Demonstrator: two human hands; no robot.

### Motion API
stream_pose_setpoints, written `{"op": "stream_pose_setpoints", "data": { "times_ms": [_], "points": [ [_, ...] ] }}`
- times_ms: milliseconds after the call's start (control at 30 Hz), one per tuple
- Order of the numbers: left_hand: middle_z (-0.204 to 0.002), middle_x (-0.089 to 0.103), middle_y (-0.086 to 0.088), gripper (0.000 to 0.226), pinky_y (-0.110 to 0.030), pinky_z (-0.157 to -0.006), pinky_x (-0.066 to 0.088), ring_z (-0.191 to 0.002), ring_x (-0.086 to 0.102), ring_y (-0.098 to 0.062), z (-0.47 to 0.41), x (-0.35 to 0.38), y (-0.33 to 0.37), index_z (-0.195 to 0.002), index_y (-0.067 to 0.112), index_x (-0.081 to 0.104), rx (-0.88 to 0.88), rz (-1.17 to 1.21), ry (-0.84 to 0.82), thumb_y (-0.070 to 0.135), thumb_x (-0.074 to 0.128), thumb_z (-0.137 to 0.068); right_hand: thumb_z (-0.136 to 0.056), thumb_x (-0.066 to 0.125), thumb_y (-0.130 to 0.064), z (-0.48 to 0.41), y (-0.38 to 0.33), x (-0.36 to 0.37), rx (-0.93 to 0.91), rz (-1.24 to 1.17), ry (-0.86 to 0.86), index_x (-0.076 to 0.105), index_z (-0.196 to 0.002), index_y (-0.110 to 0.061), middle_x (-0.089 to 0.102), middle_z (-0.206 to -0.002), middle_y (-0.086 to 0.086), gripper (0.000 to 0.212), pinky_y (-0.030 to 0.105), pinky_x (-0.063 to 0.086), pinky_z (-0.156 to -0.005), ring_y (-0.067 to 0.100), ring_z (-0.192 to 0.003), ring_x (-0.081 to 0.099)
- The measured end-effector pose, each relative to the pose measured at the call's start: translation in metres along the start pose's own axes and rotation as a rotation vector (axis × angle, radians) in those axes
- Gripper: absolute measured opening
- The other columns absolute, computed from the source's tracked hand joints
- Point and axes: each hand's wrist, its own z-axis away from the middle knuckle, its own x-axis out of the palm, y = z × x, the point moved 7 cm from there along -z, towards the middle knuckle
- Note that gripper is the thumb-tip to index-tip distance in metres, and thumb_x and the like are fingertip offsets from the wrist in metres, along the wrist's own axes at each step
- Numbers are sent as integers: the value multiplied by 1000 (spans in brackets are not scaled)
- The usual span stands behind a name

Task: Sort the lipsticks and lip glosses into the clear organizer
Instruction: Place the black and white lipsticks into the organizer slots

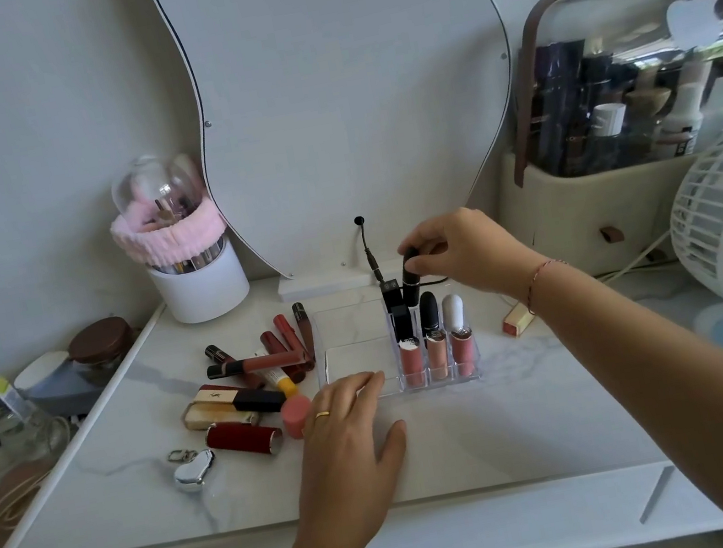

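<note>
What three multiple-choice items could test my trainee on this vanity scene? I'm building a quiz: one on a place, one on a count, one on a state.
1. Where does the dark red lipstick lie?
A. In the clear organizer
B. On the table, left of the organizer
C. By the fan

2. How many pink tubes stand in the clear organizer front row?
A. One
B. Three
C. Five

3. What is the right hand doing?
A. Gripping a black lipstick
B. Resting flat
C. Holding a bottle

Answers: B, it lies among loose items; B, three side by side; A, fingers pinch its top.

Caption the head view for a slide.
Right hand lowers a black lipstick tube into the clear acrylic organizer while the left hand steadies its front.
</note>
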Motion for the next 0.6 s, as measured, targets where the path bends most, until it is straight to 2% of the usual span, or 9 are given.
{"op": "stream_pose_setpoints", "data": {
  "times_ms": [167, 333, 400, 467, 533, 600],
  "points": [
    [-132, 47, 11, 49, -29, -105, 27, -128, 34, -12, 0, 0, 0, -133, 25, 45, -1, 1, -1, 34, 55, -87, -83, 64, -24, 0, 5, 21, 3, 102, -114, 73, -99, -16, 74, -93, 2, 20, 30, 52, -83, 14, -83, 66],
    [-133, 46, 11, 49, -28, -104, 27, -128, 32, -11, 0, 0, 1, -134, 26, 44, 3, -2, -1, 34, 54, -87, -86, 60, -28, 0, 10, 23, 33, 90, -113, 72, -99, -18, 74, -94, 3, 21, 37, 53, -84, 18, -86, 66],
    [-132, 47, 11, 48, -29, -104, 27, -127, 33, -11, 0, 0, 1, -133, 25, 44, 3, -1, 1, 34, 55, -87, -87, 58, -30, 1, 11, 25, 40, 81, -125, 72, -101, -18, 73, -99, 2, 23, 35, 52, -86, 17, -89, 66],
    [-132, 48, 10, 48, -30, -104, 28, -127, 34, -12, 0, -1, 1, -133, 25, 45, 1, -1, 1, 33, 56, -87, -88, 57, -36, 2, 16, 21, 50, 55, -131, 69, -108, -19, 70, -110, -2, 29, 27, 49, -87, 12, -93, 64],
    [-130, 48, 10, 48, -30, -104, 29, -126, 36, -13, 0, -1, 2, -132, 24, 46, 9, -1, 6, 32, 57, -86, -88, 54, -42, 7, 30, 6, 84, 49, -85, 66, -113, -17, 68, -114, -2, 38, 24, 45, -88, 11, -94, 62],
    [-130, 48, 10, 48, -30, -104, 29, -125, 36, -13, 0, -2, 2, -132, 23, 47, 14, 0, 9, 31, 58, -86, -87, 54, -42, 17, 58, -15, 172, 90, 22, 65, -107, -7, 69, -108, 11, 42, 37, 50, -89, 25, -94, 64]
  ]
}}
